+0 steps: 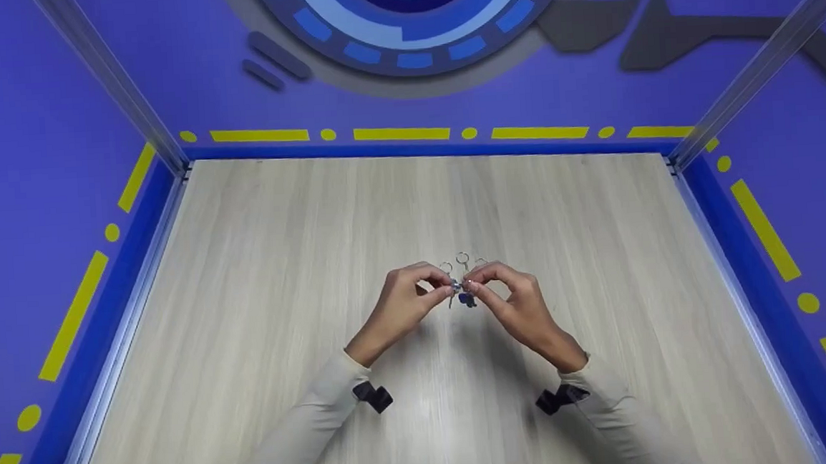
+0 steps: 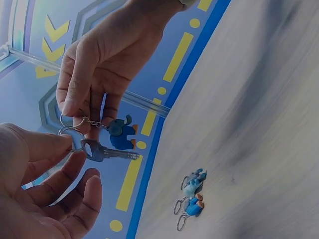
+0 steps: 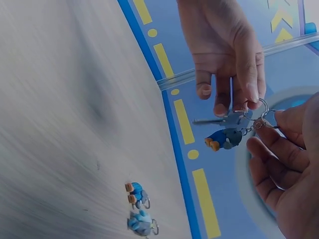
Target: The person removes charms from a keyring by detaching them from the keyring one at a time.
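Observation:
My left hand (image 1: pixel 413 296) pinches a split ring carrying a metal key (image 2: pixel 98 151) between thumb and fingertips. My right hand (image 1: pixel 516 303) pinches the ring of a keychain whose short chain bears a blue elephant figurine (image 2: pixel 121 134) with orange feet. Both hands are raised above the table with fingertips nearly meeting, and the two rings touch or overlap. In the right wrist view, the figurine hangs just below the key (image 3: pixel 215 121); whether the rings are linked I cannot tell. Fingertips partly cover the rings.
On the wooden table (image 1: pixel 280 283), beyond the hands, lie several more figurine keychains, including a pale blue one (image 2: pixel 192 188) and a blue one with orange feet (image 2: pixel 195 205). Blue panels (image 1: pixel 233 107) with yellow markings border the table at the back and sides.

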